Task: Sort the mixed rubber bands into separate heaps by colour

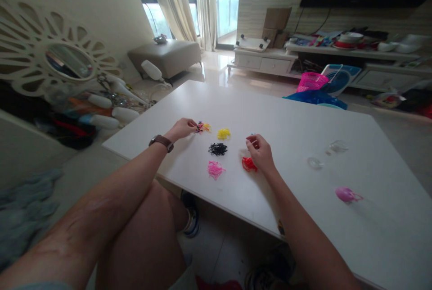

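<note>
My left hand (184, 129) reaches to a small mixed pile of coloured elastic bands (204, 126), its fingertips pinched together at the pile's left edge; what lies between them is too small to make out. Sorted heaps lie nearby: yellow bands (223, 134), black bands (218, 149) and pink bands (216, 170). My right hand (261, 151) hovers beside and partly over a heap of red bands (249, 164), fingers loosely curled, thumb and forefinger slightly apart, nothing visible in them. A bit of blue shows just behind its fingertips, mostly hidden.
The white table (297, 236) carries a pink egg-shaped item (347, 194) and clear plastic pieces (315, 162) on the right. Beyond its far edge stands a pink basket (312, 82). Floor clutter and a mirror with a petal frame (70, 61) are at left.
</note>
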Available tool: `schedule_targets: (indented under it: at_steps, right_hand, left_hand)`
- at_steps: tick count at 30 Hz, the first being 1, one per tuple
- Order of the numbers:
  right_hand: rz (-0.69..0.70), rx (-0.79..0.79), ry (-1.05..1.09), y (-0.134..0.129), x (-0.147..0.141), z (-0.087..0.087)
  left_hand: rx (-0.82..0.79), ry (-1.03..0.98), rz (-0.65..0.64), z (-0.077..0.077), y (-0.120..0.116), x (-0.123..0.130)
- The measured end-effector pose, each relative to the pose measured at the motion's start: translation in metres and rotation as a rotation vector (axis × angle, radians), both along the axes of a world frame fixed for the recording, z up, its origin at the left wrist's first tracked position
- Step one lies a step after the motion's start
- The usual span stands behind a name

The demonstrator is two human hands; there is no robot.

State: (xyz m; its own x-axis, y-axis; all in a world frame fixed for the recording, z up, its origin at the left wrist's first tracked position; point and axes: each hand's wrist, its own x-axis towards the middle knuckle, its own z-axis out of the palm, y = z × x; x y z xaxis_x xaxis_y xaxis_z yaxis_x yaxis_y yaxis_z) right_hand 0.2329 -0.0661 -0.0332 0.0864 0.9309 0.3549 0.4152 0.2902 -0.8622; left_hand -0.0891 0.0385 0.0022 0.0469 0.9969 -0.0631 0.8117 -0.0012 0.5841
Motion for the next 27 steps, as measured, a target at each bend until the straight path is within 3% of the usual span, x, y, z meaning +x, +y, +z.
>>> schedule_targets:
  at_steps: [6, 15, 27]
  right_hand:
    - [0.019, 0.003, -0.001, 0.000, -0.001, 0.001]
    - [0.018, 0.005, -0.019, 0.002, 0.000, -0.003]
    - [0.004, -0.002, -0.029, 0.006, 0.002, -0.008]
  left_hand:
    - [0.016, 0.058, -0.006, -0.021, 0.001, 0.001]
    - [0.144, 0.069, 0.103, -0.035, -0.002, 0.002]
    - [0.121, 0.046, 0.222, -0.032, 0.008, -0.007]
